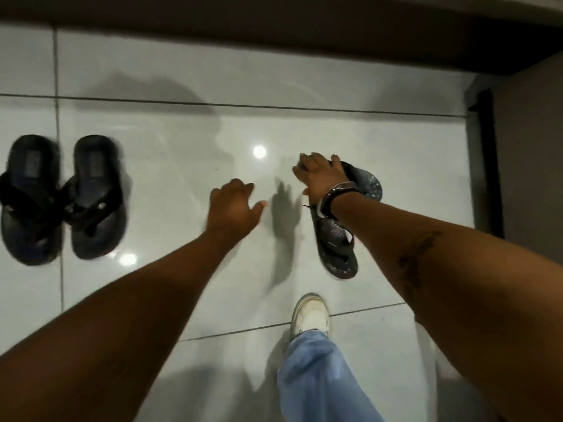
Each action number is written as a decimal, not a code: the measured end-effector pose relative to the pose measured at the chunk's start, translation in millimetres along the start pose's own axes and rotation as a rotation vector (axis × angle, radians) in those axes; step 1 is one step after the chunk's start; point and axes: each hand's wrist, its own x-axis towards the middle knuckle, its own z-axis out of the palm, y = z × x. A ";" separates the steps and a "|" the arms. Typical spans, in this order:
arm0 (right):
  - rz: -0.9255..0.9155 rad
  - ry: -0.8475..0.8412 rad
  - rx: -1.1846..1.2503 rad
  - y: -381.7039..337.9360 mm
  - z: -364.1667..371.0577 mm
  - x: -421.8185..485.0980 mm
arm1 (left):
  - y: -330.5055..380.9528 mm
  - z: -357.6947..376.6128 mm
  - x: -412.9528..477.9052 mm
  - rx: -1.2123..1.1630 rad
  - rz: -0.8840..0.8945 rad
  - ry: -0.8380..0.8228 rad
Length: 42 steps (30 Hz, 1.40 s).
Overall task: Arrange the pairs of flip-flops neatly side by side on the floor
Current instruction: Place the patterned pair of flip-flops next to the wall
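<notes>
A pair of black flip-flops [61, 199] lies side by side on the white tiled floor at the left, toes pointing toward me. A dark grey patterned flip-flop [338, 248] hangs tilted above the floor at the right, and my right hand [320, 178] grips its upper end. Behind that hand shows part of a second patterned sole [367, 182]; whether the hand holds it too is unclear. My left hand [234, 208] hovers over bare tile left of the patterned flip-flop, fingers loosely curled, holding nothing.
My white sneaker [310, 315] and light blue trouser leg [316, 376] stand on the floor below the patterned flip-flop. A dark baseboard [274, 22] runs along the far wall. A dark door frame [487, 166] stands at the right.
</notes>
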 end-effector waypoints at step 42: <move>0.449 -0.016 0.608 131.9 187.8 -57.1 | 190.3 193.7 62.7 0.283 0.170 -0.453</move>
